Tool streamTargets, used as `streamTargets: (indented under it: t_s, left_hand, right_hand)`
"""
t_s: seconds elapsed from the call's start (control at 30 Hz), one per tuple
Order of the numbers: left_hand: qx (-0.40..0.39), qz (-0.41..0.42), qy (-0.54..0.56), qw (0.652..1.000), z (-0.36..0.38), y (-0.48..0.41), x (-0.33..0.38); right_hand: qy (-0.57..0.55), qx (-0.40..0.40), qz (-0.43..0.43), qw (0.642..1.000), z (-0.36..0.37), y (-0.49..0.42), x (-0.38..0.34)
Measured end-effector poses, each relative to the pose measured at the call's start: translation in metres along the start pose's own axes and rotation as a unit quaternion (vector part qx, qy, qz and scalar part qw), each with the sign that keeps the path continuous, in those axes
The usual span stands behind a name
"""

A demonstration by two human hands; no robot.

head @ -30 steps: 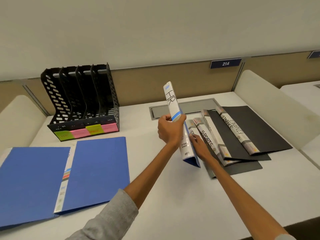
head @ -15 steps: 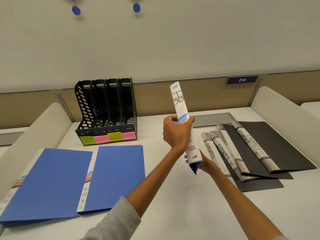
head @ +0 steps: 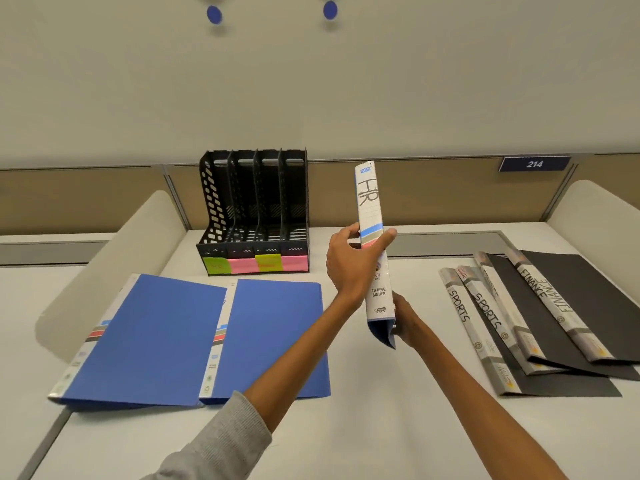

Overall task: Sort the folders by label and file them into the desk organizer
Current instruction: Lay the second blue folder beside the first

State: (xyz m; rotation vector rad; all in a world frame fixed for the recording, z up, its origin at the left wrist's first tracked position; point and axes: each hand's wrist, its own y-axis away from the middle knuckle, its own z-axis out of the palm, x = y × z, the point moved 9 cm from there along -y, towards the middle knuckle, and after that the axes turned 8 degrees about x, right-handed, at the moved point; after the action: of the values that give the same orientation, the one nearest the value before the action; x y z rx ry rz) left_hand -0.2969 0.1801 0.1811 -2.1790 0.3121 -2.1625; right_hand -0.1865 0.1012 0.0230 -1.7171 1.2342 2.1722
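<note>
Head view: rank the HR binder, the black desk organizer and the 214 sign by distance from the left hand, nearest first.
1. HR binder: gripped at the spine by the left hand, held upright.
2. Black desk organizer: on the desk, to the hand's left and further back.
3. 214 sign: on the partition, far right and behind.

So we've got the organizer (head: 254, 216) at the back of the desk (head: 363, 427), two folders (head: 194, 341) flat in front of it, and an overlapping folder stack (head: 540, 323) off right. HR binder (head: 372, 244) sits upright between them.

perforated black plastic organizer (head: 254, 216), matt desk (head: 346, 427)
</note>
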Motion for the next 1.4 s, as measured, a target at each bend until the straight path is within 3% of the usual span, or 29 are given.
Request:
streamTargets:
  t_s: [0.17,0.3,0.7,1.0,1.17,1.4]
  left_hand:
    - [-0.054,-0.039,0.078,0.995,-0.050,-0.018,-0.036]
    - [-0.028,-0.116,0.085,0.989,-0.108,-0.025,-0.088]
    - [0.099,-0.180,-0.048,0.977,-0.261,-0.037,-0.188]
    - [0.065,-0.161,-0.115,0.978,-0.286,-0.039,-0.217]
    - [0.035,-0.138,-0.199,0.970,-0.283,-0.038,-0.218]
    - [0.068,-0.123,-0.243,0.960,-0.283,-0.030,-0.218]
  right_hand:
    - [-0.023,0.109,0.012,0.994,-0.003,-0.025,0.015]
    - [-0.043,0.168,-0.007,0.985,0.003,-0.032,0.026]
    - [-0.048,0.166,0.006,0.985,0.098,-0.026,0.111]
    - [0.094,0.194,-0.036,0.976,0.122,-0.020,0.120]
    - [0.379,0.204,-0.052,0.901,0.126,-0.016,0.123]
    - [0.412,0.156,-0.106,0.891,0.134,-0.014,0.118]
